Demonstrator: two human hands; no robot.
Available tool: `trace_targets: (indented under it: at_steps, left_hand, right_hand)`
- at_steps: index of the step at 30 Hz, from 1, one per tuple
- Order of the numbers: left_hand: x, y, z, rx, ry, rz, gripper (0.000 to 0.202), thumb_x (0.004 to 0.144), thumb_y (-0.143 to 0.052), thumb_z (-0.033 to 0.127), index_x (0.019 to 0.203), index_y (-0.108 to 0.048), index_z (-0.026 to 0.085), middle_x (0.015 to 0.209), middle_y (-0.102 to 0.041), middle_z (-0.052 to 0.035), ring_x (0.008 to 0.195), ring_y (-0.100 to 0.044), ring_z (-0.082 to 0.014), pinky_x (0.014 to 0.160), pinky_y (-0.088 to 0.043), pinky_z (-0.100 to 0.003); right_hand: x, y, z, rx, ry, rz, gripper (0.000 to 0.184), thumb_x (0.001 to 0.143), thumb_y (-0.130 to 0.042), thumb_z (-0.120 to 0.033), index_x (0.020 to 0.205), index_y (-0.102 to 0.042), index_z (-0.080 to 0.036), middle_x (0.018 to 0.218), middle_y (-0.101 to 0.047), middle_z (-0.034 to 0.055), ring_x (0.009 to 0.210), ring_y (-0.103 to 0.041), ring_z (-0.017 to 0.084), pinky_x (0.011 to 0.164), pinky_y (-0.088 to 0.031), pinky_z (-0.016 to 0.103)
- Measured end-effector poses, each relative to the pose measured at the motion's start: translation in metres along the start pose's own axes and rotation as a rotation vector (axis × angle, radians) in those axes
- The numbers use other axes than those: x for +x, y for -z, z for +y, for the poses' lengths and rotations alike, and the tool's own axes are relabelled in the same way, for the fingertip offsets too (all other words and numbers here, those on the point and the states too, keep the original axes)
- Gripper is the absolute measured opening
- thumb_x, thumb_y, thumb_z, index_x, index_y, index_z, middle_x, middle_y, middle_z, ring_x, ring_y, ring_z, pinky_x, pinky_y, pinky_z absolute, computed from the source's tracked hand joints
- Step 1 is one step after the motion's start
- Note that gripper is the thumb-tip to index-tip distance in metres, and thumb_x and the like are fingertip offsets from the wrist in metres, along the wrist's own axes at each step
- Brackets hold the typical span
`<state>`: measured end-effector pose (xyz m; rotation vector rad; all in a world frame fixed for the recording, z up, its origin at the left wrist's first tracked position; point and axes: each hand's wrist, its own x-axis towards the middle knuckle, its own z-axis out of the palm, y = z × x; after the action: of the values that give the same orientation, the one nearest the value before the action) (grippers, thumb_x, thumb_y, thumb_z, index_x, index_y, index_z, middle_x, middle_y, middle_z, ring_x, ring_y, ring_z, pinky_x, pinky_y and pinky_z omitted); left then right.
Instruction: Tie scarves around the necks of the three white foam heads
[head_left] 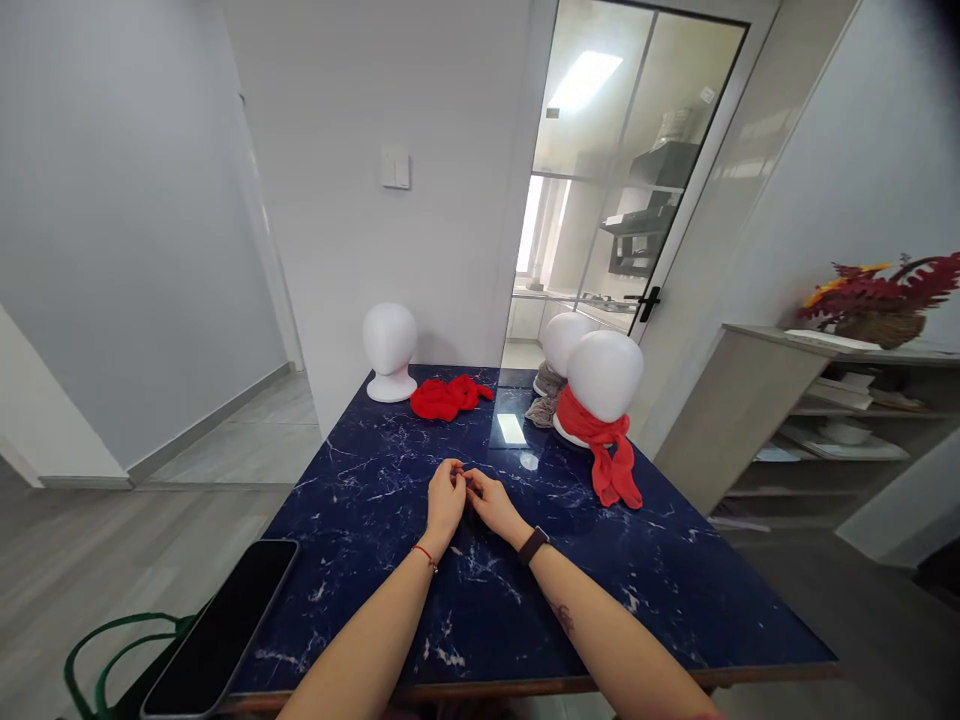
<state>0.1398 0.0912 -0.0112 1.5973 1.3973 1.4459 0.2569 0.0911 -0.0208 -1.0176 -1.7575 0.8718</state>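
My left hand point(445, 497) and my right hand point(491, 502) rest together in the middle of the dark blue marbled table point(360, 520), fingertips touching and fingers curled. Nothing that I can make out shows between them. A red string circles my left wrist and a dark watch sits on my right wrist. Beyond the hands lies a crumpled red scarf point(448, 397). A white mannequin head point(389, 350) stands bare at the far left. Another white head point(604, 378) at the far right wears a tied red scarf point(609, 455).
A third white head point(564, 340) stands behind the scarfed one, with grey cloth point(541, 408) at its base. A black phone point(223, 628) lies on the table's near left corner, above a green chair frame point(112, 650). A shelf unit point(832, 420) with a flower basket stands right.
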Motion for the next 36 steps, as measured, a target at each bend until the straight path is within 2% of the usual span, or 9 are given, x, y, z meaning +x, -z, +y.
trace_targets:
  at_steps: [9, 15, 21, 27, 29, 31, 36]
  left_hand:
    - [-0.002, 0.008, -0.002, 0.041, -0.040, 0.065, 0.019, 0.074, -0.044, 0.010, 0.083, -0.059, 0.018, 0.080, -0.063, -0.0032, 0.075, -0.060, -0.0167, 0.075, -0.046, -0.032]
    - [-0.005, 0.011, -0.004, 0.045, -0.032, 0.084, 0.019, 0.073, -0.044, 0.011, 0.082, -0.059, 0.018, 0.079, -0.064, -0.0030, 0.074, -0.060, -0.0158, 0.073, -0.046, -0.030]
    - [-0.005, 0.014, -0.003, 0.028, 0.009, 0.081, 0.018, 0.073, -0.044, 0.013, 0.080, -0.059, 0.019, 0.076, -0.064, -0.0018, 0.072, -0.061, -0.0154, 0.072, -0.047, -0.028]
    - [-0.004, 0.013, -0.014, 0.024, 0.053, 0.190, 0.018, 0.072, -0.044, 0.016, 0.084, -0.057, 0.018, 0.080, -0.063, -0.0046, 0.077, -0.061, -0.0190, 0.075, -0.048, -0.034]
    - [0.007, 0.013, -0.023, 0.055, 0.036, 0.236, 0.021, 0.072, -0.045, 0.017, 0.091, -0.056, 0.018, 0.089, -0.063, -0.0058, 0.082, -0.061, -0.0195, 0.078, -0.048, -0.035]
    - [0.028, 0.017, -0.032, 0.133, 0.011, 0.281, 0.025, 0.073, -0.046, 0.017, 0.096, -0.054, 0.018, 0.096, -0.061, -0.0068, 0.087, -0.060, -0.0194, 0.080, -0.048, -0.035]
    - [0.103, 0.047, -0.050, 0.374, 0.051, 0.343, 0.028, 0.074, -0.050, 0.019, 0.102, -0.051, 0.015, 0.101, -0.054, -0.0093, 0.094, -0.057, -0.0218, 0.087, -0.047, -0.040]
  right_hand:
    - [0.003, -0.004, 0.006, -0.149, 0.085, -0.012, 0.027, 0.080, -0.048, -0.019, 0.101, -0.065, -0.023, 0.058, -0.057, -0.0034, 0.051, -0.048, 0.012, 0.053, -0.036, 0.021]
    - [0.004, -0.007, 0.007, -0.323, 0.054, -0.025, 0.027, 0.081, -0.047, -0.017, 0.102, -0.064, -0.022, 0.064, -0.062, -0.0017, 0.055, -0.053, 0.013, 0.056, -0.036, 0.021]
    - [-0.002, -0.008, -0.004, -0.430, 0.044, -0.008, 0.023, 0.086, -0.046, -0.020, 0.099, -0.064, -0.023, 0.068, -0.065, -0.0004, 0.059, -0.057, 0.014, 0.060, -0.037, 0.021]
    - [-0.005, -0.009, -0.009, -0.406, 0.008, -0.018, 0.022, 0.085, -0.045, -0.017, 0.089, -0.066, -0.021, 0.074, -0.069, 0.0012, 0.065, -0.061, 0.013, 0.061, -0.038, 0.020]
    - [-0.005, -0.009, -0.009, -0.374, 0.005, -0.034, 0.022, 0.083, -0.046, -0.015, 0.088, -0.067, -0.021, 0.076, -0.069, 0.0009, 0.066, -0.061, 0.013, 0.061, -0.038, 0.020]
    - [-0.005, -0.009, -0.009, -0.348, -0.002, -0.055, 0.022, 0.082, -0.047, -0.015, 0.086, -0.067, -0.021, 0.074, -0.069, 0.0001, 0.065, -0.061, 0.013, 0.061, -0.038, 0.019]
    - [-0.006, -0.007, -0.013, -0.284, -0.046, -0.076, 0.020, 0.083, -0.048, -0.017, 0.083, -0.067, -0.022, 0.070, -0.067, -0.0016, 0.063, -0.059, 0.011, 0.060, -0.037, 0.019]
